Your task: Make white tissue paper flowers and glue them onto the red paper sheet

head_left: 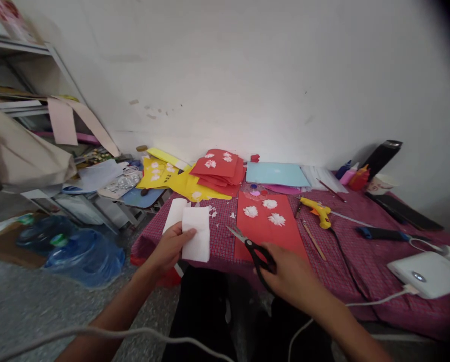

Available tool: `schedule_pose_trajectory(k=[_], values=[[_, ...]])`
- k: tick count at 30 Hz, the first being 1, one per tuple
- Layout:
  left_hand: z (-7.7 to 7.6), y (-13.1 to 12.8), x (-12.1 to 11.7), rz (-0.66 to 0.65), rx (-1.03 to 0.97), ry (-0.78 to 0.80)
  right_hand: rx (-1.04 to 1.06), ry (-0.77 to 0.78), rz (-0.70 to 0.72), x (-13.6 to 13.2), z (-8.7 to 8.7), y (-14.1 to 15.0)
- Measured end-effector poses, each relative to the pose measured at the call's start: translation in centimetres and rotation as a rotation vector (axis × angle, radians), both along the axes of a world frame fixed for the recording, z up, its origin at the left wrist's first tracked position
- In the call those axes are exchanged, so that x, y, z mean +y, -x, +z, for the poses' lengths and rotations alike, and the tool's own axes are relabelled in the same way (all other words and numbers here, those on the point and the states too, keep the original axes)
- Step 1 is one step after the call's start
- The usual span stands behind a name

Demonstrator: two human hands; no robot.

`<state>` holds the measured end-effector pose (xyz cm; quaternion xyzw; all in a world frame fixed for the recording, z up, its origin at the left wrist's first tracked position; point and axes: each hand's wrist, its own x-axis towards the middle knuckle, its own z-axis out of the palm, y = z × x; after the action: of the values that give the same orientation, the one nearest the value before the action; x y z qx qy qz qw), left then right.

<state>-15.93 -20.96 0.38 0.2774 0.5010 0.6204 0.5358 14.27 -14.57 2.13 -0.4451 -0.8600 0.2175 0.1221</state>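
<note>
Between the thumb and fingers of my left hand (176,244) is a folded piece of white paper (196,229), held upright at the table's front edge. A roll of white paper (175,213) lies just behind it. My right hand (285,269) grips black-handled scissors (253,247), their blades slightly parted and pointing left towards the paper, apart from it. Under and beyond the scissors lies a red sheet (264,236) bearing three white paper flowers (276,219). Small white scraps (212,211) are scattered behind the folded paper.
Stacked red sheets (219,171) and yellow cut-outs (194,187) lie at the back. To the right are a yellow glue gun (319,211), a wooden stick (314,241), a utility knife (388,234) and a white power bank (428,274) with its cable. Blue water jugs (83,256) stand on the floor at left.
</note>
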Motion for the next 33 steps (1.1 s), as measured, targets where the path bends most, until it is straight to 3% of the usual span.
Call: schedule_pose_trajectory(k=[4, 7, 14, 17, 21, 24, 27, 33], values=[[-0.1, 0.5, -0.7, -0.013, 0.022, 0.001, -0.190, -0.153, 0.029, 1.6, 0.3, 4.5], [-0.3, 0.6, -1.2, -0.024, 0.034, 0.013, -0.281, -0.183, 0.074, 2.4, 0.3, 6.5], [-0.6, -0.1, -0.9, -0.063, 0.043, 0.004, -0.369, -0.187, 0.094, 3.8, 1.0, 5.7], [-0.6, -1.5, -0.3, -0.094, 0.027, -0.021, -0.086, -0.074, 0.031, 3.3, 1.1, 4.9], [-0.6, -4.1, 0.4, -0.186, 0.014, -0.036, 0.606, 0.452, 0.070, 1.2, 0.2, 4.7], [-0.7, -5.9, 0.7, -0.257, -0.005, -0.057, 0.914, 0.735, 0.064, -0.3, -0.9, 5.2], [-0.9, -7.1, 1.0, -0.283, 0.007, -0.069, 1.067, 0.781, -0.016, -0.9, -2.0, 5.7], [-0.7, -7.5, 1.1, -0.271, 0.073, -0.054, 1.057, 0.632, -0.164, -0.5, -3.3, 5.1]])
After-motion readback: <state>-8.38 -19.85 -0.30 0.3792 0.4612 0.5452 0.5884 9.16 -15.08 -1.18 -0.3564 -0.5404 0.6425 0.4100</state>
